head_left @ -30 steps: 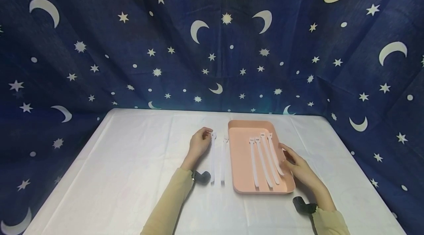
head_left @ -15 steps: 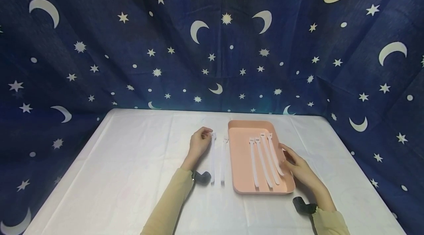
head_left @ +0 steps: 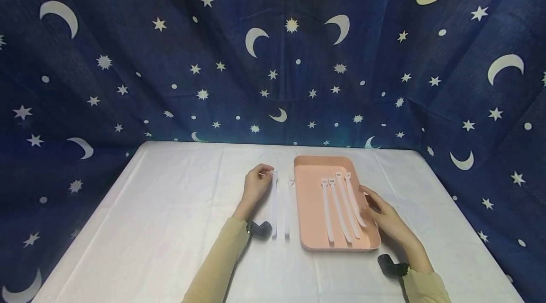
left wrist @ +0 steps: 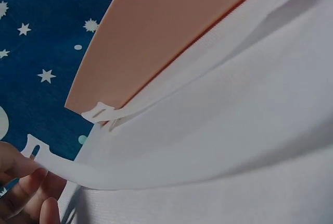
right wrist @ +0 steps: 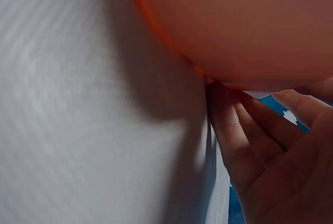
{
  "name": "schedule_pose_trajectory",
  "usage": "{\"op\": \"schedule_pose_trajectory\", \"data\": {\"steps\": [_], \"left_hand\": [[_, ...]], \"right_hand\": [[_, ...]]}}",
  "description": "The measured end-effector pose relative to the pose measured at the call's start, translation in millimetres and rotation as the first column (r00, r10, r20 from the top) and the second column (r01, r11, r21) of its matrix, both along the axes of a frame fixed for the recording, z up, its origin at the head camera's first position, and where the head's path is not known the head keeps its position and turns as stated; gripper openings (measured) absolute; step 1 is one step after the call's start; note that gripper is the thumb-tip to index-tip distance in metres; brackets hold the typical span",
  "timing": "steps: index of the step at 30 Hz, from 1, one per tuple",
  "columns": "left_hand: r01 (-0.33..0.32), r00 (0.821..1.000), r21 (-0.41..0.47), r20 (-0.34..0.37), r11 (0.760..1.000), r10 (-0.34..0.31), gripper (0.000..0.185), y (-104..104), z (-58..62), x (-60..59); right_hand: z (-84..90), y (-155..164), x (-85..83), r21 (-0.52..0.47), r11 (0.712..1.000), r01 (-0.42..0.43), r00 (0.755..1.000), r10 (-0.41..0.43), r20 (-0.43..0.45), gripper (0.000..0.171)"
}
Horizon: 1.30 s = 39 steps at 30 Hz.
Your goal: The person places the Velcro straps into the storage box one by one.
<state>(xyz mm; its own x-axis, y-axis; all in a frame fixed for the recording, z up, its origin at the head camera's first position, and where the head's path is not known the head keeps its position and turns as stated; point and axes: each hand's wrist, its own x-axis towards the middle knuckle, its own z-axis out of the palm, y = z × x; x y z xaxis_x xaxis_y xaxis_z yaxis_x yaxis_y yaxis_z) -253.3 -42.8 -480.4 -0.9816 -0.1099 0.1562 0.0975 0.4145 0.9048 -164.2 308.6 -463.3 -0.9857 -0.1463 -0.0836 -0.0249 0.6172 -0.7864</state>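
Two white slotted-end cable straps lie lengthwise on the table left of a pink tray (head_left: 309,217). My left hand (head_left: 257,184) pinches the slotted head of the nearer strap (head_left: 274,208); in the left wrist view the thumb and a finger meet at that strap's end (left wrist: 49,161). The other strap (head_left: 287,210) lies beside the tray's left wall, its slotted head (left wrist: 99,113) close to the rim. At the tray's right side, my right hand (head_left: 386,217) holds the edge, fingers against the outer wall and thumb at the rim.
Several more white straps (head_left: 339,208) lie side by side in the tray, heads pointing away. A white cloth (head_left: 162,227) covers the table. Behind it hangs a dark blue curtain (head_left: 239,9) with moons and stars. Dark wrist cameras (head_left: 260,229) sit at both sleeves.
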Motion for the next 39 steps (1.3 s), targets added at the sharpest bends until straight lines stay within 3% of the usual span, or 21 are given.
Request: {"op": "schedule_pose_trajectory", "data": {"steps": [12,39], "left_hand": [[-0.001,0.999,0.065,0.041,0.998,-0.001,0.019,-1,6.7,6.0],[-0.012,1.000,0.084,-0.001,0.996,0.012,0.019,-3,15.1,13.7]], "right_hand": [[0.1,0,-0.1,-0.003,1.000,0.004,1.000,-0.004,0.009,0.063],[-1.7,1,-0.8,0.002,1.000,0.008,1.000,-0.008,0.003,0.063]]}}
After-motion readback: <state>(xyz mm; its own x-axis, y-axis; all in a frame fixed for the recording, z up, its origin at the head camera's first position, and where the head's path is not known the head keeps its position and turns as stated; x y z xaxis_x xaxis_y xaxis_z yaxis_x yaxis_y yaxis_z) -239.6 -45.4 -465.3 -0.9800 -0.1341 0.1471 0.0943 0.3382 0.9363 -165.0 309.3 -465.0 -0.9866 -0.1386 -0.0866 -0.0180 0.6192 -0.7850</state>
